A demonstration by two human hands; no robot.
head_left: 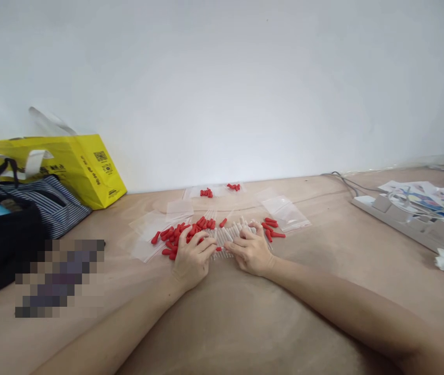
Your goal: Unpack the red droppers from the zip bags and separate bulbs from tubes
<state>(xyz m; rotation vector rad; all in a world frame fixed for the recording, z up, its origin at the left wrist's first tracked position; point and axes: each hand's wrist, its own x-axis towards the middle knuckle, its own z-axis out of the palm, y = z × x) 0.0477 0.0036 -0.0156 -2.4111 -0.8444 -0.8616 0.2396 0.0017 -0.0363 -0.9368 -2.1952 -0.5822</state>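
My left hand [194, 256] is closed, its fingertips pressed together beside a small red rubber bulb [218, 249] that shows between the two hands. My right hand [251, 250] has its fingers curled and pinched against the other end of that spot; what lies in them is mostly hidden. Under and behind both hands spreads a row of thin clear dropper tubes [227, 233]. A heap of red rubber bulbs [173, 235] lies by the left hand, partly covered by it. A few more red bulbs [270, 223] rest just beyond the right hand.
Clear plastic zip bags [286, 212] lie around the tubes, and red-bulbed droppers [206, 193] sit near the wall. At left stand a yellow bag [97, 177] and a striped bag [60, 200]. A power strip [401, 221] with cables and papers is at right.
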